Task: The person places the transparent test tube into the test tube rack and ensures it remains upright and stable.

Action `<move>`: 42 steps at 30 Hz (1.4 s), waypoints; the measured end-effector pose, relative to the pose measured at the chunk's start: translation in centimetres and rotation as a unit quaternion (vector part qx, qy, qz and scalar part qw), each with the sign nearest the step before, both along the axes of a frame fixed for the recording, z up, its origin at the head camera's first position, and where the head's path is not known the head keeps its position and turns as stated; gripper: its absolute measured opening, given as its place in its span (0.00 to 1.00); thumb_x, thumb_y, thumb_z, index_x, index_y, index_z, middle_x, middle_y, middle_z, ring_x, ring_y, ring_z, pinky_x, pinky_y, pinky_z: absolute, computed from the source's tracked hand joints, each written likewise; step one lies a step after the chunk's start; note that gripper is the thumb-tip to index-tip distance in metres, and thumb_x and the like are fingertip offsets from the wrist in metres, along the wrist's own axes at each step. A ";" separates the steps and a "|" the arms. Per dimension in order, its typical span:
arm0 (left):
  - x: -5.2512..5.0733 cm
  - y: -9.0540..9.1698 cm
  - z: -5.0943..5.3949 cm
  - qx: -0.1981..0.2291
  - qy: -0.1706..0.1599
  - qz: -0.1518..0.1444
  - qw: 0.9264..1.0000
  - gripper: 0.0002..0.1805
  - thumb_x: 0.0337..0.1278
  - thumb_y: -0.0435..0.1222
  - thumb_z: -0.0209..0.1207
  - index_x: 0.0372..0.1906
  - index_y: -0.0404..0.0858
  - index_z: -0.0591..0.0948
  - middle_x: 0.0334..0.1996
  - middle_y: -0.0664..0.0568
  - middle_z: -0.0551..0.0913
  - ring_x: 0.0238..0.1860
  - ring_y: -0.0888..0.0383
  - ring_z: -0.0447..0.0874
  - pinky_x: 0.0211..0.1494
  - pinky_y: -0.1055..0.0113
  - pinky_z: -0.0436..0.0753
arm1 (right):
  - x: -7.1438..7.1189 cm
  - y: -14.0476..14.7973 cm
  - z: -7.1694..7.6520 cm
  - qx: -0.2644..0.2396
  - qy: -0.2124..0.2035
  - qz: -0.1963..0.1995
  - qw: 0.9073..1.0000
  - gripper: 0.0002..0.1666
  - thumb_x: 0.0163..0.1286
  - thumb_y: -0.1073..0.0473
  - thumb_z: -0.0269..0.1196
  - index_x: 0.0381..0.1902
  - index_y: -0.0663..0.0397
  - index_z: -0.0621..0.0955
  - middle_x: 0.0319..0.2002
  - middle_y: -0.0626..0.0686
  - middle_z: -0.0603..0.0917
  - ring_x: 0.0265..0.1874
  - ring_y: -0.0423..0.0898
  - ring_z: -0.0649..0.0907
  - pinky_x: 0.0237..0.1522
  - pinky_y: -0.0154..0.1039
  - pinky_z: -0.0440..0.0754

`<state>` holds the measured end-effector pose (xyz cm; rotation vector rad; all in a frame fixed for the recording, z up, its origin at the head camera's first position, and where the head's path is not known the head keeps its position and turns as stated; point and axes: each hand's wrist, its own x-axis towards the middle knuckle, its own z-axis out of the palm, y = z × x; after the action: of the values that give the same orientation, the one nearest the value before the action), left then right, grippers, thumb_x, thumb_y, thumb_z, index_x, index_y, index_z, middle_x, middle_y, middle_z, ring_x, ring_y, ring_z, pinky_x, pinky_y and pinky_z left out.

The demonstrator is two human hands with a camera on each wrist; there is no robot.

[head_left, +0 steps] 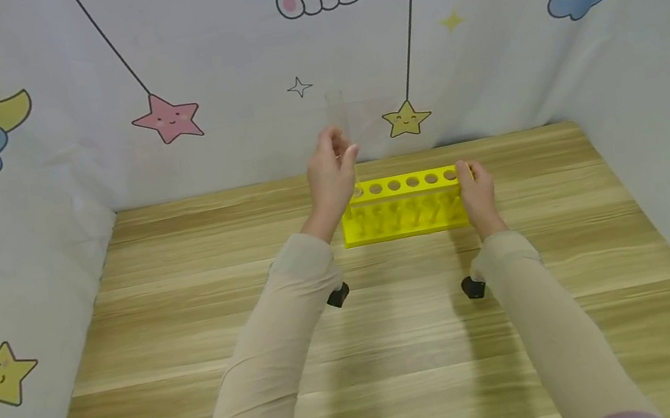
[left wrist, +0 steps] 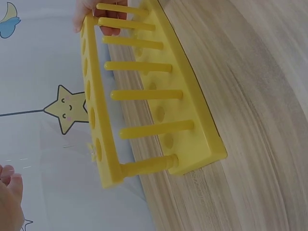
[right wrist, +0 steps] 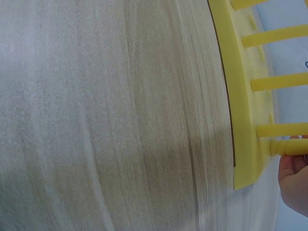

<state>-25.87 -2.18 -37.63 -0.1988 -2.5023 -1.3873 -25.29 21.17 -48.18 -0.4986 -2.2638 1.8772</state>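
A yellow test tube rack (head_left: 406, 232) stands on the wooden table, with a row of holes along its top bar and pegs below. My left hand (head_left: 332, 178) pinches a clear test tube (head_left: 336, 110) above the rack's left end; the tube's lower tip is near the leftmost hole, and whether it is inside I cannot tell. At the rack's right end my right hand (head_left: 479, 192) grips the top bar. In the left wrist view the left hand (left wrist: 9, 199) shows at the edge, beside the rack (left wrist: 202, 139). The right hand (right wrist: 294, 185) holds the rack's end post (right wrist: 284, 147).
A white cloth with printed stars, moons and clouds hangs behind the table (head_left: 183, 265) and along both sides. Black pieces (head_left: 338, 295) stick out under both wrists.
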 end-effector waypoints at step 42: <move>-0.3 0.4 -1.7 -0.038 0.003 -0.001 0.999 0.18 0.57 0.38 0.54 0.50 0.36 0.69 0.38 0.47 0.78 0.39 0.56 0.76 0.44 0.71 0.78 | -0.1 0.1 -0.3 0.003 0.004 -0.003 1.000 0.16 0.67 0.44 0.45 0.32 0.47 0.71 0.31 0.43 0.70 0.27 0.39 0.65 0.31 0.31 0.63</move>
<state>-26.19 -1.74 -39.38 -0.2213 -2.5519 -1.2915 -25.36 21.32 -48.44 -0.4956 -2.2580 1.8660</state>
